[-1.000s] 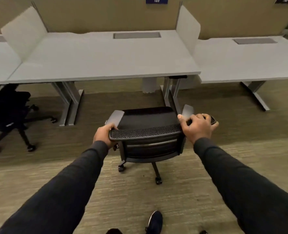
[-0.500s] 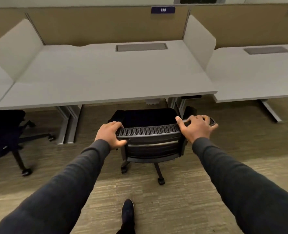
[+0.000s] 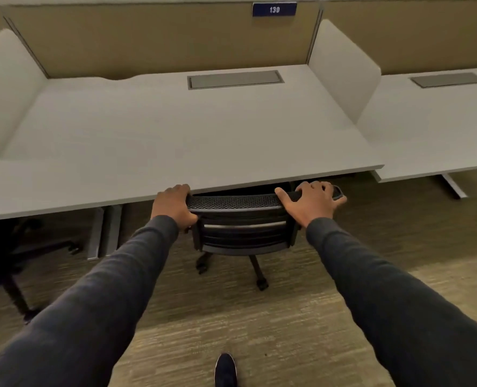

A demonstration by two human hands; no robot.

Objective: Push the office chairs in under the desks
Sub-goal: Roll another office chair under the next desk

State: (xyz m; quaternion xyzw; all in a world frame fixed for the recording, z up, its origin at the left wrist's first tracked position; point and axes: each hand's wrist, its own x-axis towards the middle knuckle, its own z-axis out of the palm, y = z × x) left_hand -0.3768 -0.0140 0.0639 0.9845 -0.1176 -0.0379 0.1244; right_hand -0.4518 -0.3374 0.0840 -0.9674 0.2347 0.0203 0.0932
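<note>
A black mesh-backed office chair (image 3: 243, 233) stands at the front edge of the white desk (image 3: 176, 135). Its seat and armrests are hidden under the desktop; only the backrest, a leg and castors show. My left hand (image 3: 173, 205) grips the left end of the backrest's top rail. My right hand (image 3: 312, 202) lies over the right end of the rail, fingers curled around it. Both hands are almost touching the desk edge.
A second black chair (image 3: 5, 263) sits partly under the desk on the left. Another white desk (image 3: 441, 129) adjoins on the right behind a low divider (image 3: 343, 71). Desk legs (image 3: 104, 233) stand left of my chair. My shoe (image 3: 225, 370) is on the carpet below.
The chair has rolled forward under the desk with both hands on its backrest; seat and armrests, visible a second ago, are now hidden. I have stepped closer to the desk.
</note>
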